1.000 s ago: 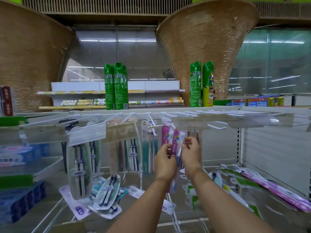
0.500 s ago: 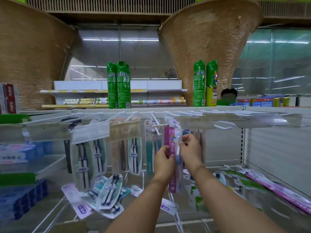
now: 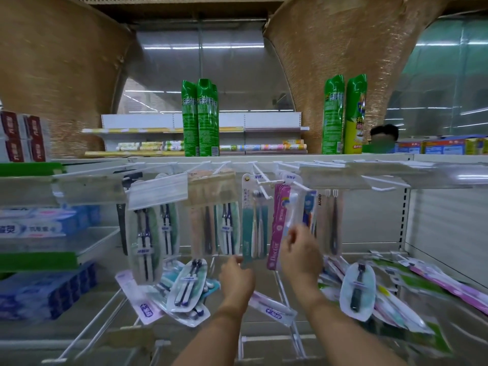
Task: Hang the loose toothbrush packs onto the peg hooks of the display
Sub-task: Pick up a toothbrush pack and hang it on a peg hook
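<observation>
Right grip (image 3: 301,256) is touching pink pack (image 3: 277,233) under peg hook (image 3: 295,184) — pinching or not, can't tell; I'm checking the hole's seating before releasing.

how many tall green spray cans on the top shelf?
5. Left cluster: one tall green spray can, a second, a third sliver behind it. Right pair: one, another with a yellow label. Others may hide behind.
</observation>
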Demonstrator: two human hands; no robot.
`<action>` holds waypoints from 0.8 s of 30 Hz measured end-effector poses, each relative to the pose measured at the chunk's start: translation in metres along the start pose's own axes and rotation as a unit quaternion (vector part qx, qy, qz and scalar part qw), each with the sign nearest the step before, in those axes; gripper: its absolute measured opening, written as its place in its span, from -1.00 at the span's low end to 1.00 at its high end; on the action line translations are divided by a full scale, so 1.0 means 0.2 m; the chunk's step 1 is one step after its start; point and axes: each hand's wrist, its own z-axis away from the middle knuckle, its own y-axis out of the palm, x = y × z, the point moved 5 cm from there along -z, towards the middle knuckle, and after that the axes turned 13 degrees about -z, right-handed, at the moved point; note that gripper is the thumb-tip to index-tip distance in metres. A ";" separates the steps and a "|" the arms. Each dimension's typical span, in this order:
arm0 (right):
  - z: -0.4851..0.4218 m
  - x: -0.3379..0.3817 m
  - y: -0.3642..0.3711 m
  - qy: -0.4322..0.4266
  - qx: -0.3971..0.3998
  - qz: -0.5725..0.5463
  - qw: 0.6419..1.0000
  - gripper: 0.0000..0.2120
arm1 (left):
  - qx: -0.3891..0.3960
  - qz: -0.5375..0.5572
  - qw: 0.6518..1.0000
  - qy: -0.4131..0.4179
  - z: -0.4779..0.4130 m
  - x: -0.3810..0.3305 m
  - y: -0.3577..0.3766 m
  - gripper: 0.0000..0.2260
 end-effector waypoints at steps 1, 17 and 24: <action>0.05 -0.03 0.08 0.005 0.086 0.025 0.996 -0.87 | 0.003 -0.019 1.000 -0.009 -0.01 0.03 0.02 -0.66; 0.32 -0.25 0.36 0.175 0.410 0.136 0.885 -0.90 | 0.080 0.081 0.990 -0.081 0.04 0.14 0.14 -0.67; 0.36 -0.48 0.42 0.320 0.357 -0.068 0.875 -0.78 | 0.011 0.134 0.988 -0.079 0.16 0.09 0.04 -0.73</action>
